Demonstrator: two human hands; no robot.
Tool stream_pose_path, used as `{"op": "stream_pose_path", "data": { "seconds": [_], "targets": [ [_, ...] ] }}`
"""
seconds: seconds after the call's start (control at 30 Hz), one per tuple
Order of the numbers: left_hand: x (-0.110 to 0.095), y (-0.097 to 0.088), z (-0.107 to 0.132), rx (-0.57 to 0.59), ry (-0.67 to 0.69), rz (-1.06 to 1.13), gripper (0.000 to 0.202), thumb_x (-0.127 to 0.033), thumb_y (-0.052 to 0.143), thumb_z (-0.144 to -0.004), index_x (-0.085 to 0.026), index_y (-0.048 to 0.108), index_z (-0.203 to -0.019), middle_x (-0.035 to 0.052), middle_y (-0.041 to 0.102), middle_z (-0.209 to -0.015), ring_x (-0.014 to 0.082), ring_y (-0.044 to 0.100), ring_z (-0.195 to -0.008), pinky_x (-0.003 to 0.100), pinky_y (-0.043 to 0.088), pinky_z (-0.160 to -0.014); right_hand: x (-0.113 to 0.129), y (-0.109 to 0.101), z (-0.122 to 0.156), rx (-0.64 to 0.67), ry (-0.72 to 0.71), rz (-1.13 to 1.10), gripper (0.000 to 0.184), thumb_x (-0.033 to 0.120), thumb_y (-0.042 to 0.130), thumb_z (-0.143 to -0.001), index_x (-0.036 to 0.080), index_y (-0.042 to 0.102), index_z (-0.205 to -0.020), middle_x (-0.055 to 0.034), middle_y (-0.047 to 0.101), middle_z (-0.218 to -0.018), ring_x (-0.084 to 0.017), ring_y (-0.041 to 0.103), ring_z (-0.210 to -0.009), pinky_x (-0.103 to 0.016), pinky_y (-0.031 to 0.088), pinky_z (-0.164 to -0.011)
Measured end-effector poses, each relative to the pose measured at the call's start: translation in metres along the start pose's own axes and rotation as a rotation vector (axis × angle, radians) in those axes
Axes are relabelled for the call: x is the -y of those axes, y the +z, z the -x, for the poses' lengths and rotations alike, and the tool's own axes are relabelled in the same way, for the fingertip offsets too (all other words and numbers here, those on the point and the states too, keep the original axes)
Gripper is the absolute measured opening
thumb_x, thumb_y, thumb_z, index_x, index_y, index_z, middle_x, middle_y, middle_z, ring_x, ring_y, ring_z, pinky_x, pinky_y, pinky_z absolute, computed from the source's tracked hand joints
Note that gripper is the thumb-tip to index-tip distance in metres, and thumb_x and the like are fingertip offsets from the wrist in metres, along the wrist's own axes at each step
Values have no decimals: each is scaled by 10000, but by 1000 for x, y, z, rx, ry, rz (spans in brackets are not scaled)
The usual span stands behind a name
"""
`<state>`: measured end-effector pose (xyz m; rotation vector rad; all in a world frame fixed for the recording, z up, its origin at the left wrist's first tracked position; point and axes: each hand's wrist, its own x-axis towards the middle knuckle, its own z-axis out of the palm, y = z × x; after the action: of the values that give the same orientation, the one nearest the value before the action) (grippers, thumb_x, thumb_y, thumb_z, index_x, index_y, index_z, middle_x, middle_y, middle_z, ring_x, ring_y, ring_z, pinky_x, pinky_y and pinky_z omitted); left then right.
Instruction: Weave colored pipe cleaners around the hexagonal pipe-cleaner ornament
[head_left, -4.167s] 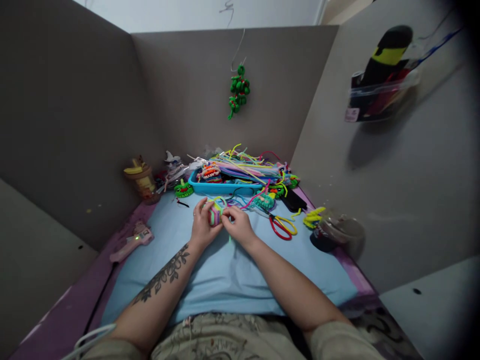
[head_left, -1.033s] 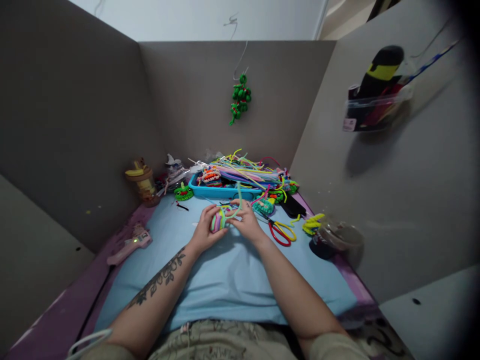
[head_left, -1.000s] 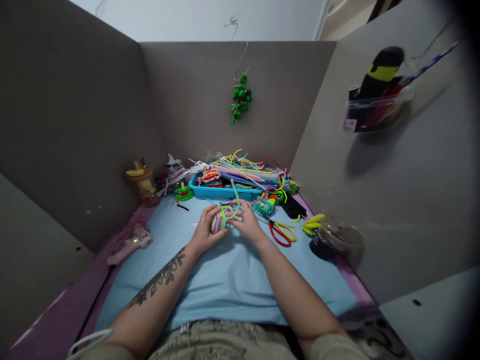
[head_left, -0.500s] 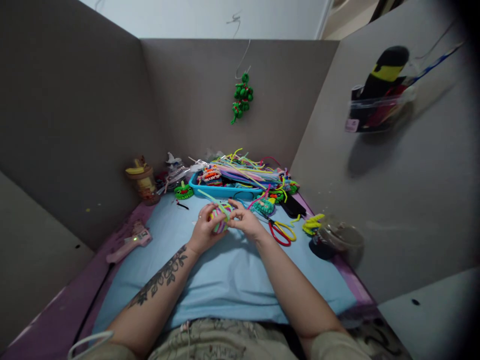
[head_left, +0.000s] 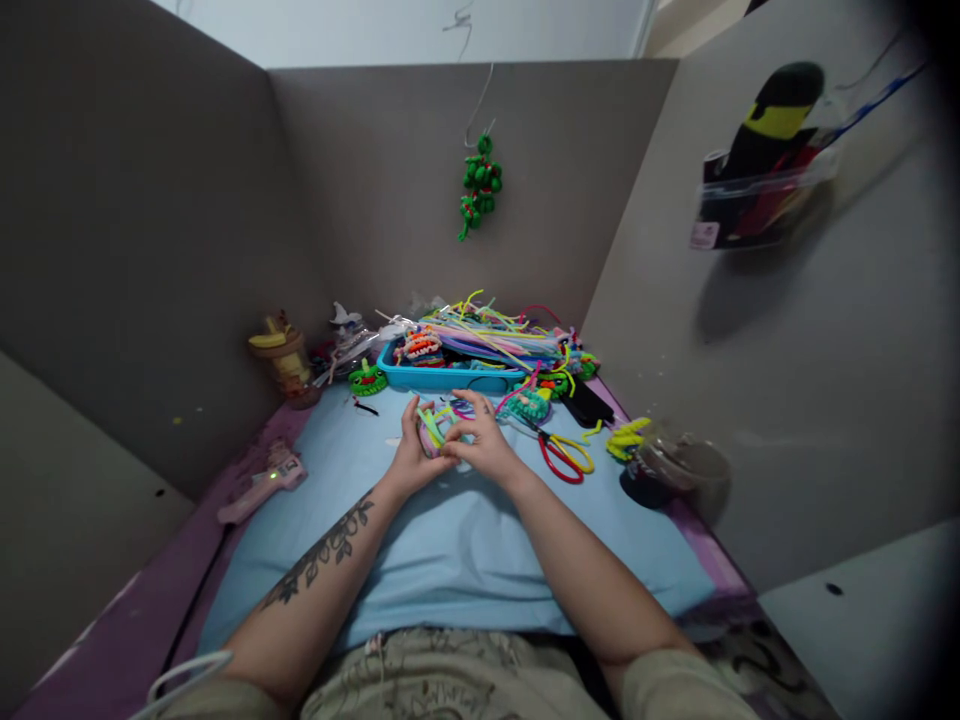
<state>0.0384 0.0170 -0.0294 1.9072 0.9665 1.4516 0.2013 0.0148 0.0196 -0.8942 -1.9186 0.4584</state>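
Between my two hands is a small multicoloured pipe-cleaner piece (head_left: 433, 430) with yellow-green, pink and purple strands. My left hand (head_left: 411, 452) is closed round its left side, thumb and fingers curled. On the other side my right hand (head_left: 480, 440) grips its right edge, with the fingertips near a green strand. The fingers cover part of the piece, so its full shape is hidden. Just to the right lie scissors (head_left: 566, 458) with one red and one yellow handle, and a teal pipe-cleaner figure (head_left: 529, 404) is behind them.
A blue tray (head_left: 450, 379) heaped with pipe cleaners (head_left: 495, 340) stands at the back. A pink glue gun (head_left: 262, 487) lies left. At right are a black phone-like object (head_left: 587, 405) and a clear-and-dark container (head_left: 660, 475). Grey panels (head_left: 390, 180) enclose three sides.
The long light-green strand that stuck out to the upper left now lies across the piece. My fingers have shifted around it, and the view has tilted slightly.
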Motion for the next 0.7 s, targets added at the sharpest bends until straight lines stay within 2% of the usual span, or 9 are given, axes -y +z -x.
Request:
{"op": "stream_pose_path", "data": {
  "seconds": [0.13,0.3,0.47,0.53,0.7],
  "targets": [
    [1,-1,2,-14,7,-68,1056,-339,730,-671,-258,-14,-1416,176,294,-1367,272,471,-1202,466,398,-996,2,0,0,4,11,19,43,191,678,-687,229,683,-707,-49,402,-1348,-260,318,-1278,-456,240,-1072],
    [1,-3,6,103,70,-216,1096,-224,713,-663,-244,-63,-1436,187,299,-1389,301,363,-1293,506,327,-1036,9,3,0,-8,-8,15,37,181,642,-691,216,650,-683,-64,429,-1325,-255,323,-1282,-445,239,-1076],
    [-2,-3,7,148,78,-199,1156,-193,710,-650,-255,-138,-1435,191,292,-1409,305,371,-1289,509,332,-1030,6,-2,-3,-48,132,-118,47,193,588,-716,206,616,-680,-73,456,-1316,-243,407,-1238,-435,293,-1043],
    [-2,-2,6,134,56,-167,1143,-214,710,-662,-254,-129,-1437,187,299,-1404,297,385,-1280,493,343,-1027,5,-5,-4,-61,161,-152,62,232,586,-740,204,624,-702,-78,458,-1313,-240,418,-1236,-425,303,-1037],
    [0,-3,5,51,-24,-97,1134,-270,720,-669,-251,-117,-1434,182,309,-1384,275,459,-1215,473,375,-1006,3,-6,-3,-46,113,-70,68,253,618,-737,216,672,-754,-77,460,-1307,-254,399,-1238,-443,271,-1052]
  ]
}}
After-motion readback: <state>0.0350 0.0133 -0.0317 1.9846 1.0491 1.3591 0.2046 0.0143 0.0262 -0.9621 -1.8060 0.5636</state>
